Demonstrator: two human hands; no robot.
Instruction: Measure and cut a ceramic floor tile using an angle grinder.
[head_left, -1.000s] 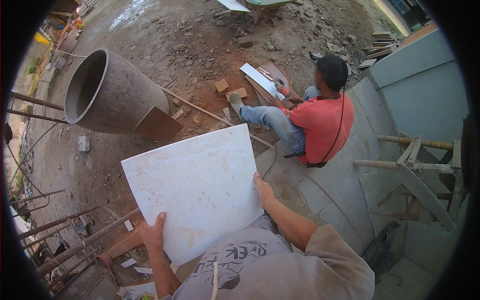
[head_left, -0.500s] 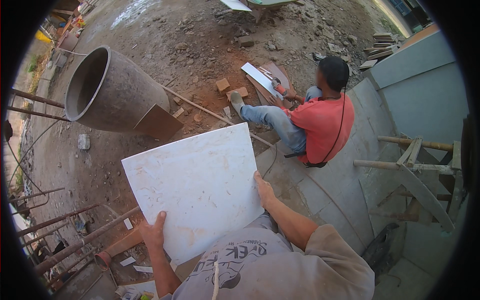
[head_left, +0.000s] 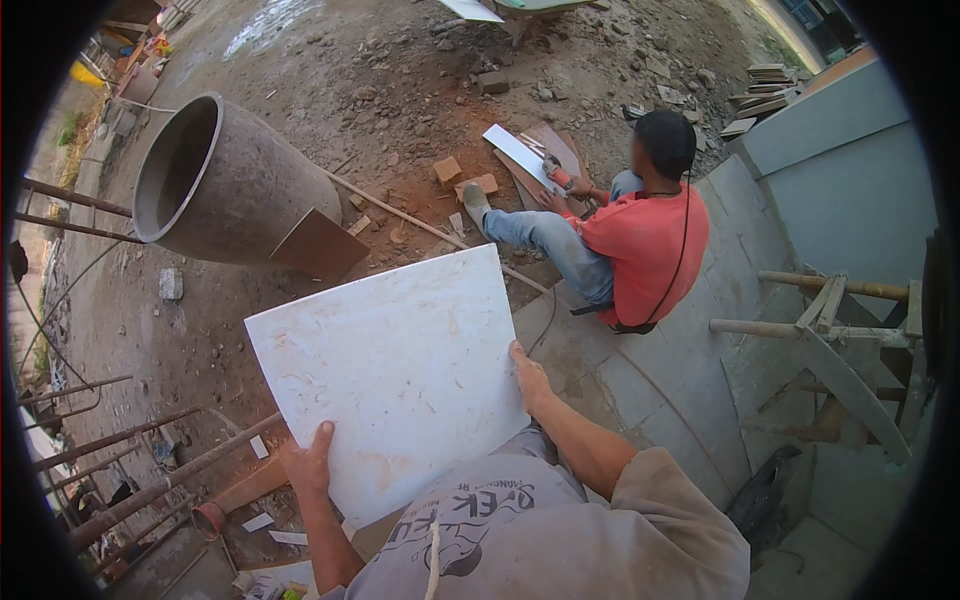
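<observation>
A large white square tile point(head_left: 395, 370), smudged with brownish dirt, is held flat in front of my body. My left hand point(head_left: 308, 462) grips its left edge, thumb on top and the fingers hidden beneath. At the right edge, my right hand point(head_left: 530, 378) clasps the tile, its thumb along the rim and the other fingers under it. Ahead to the right, a co-worker in a red shirt point(head_left: 655, 245) sits low with a red angle grinder point(head_left: 558, 173) over a narrow white tile piece point(head_left: 518, 155).
A big grey concrete cylinder point(head_left: 250, 190) stands at left, a brown tile point(head_left: 320, 245) leaning on it. Broken bricks point(head_left: 447, 171) lie ahead. Rusty metal bars point(head_left: 170, 485) run along the lower left. A wooden trestle point(head_left: 830, 320) stands right. Stacked tiles point(head_left: 765, 92) sit far right.
Almost nothing differs. The whole view has shifted very slightly; both hands keep the same hold on the tile.
</observation>
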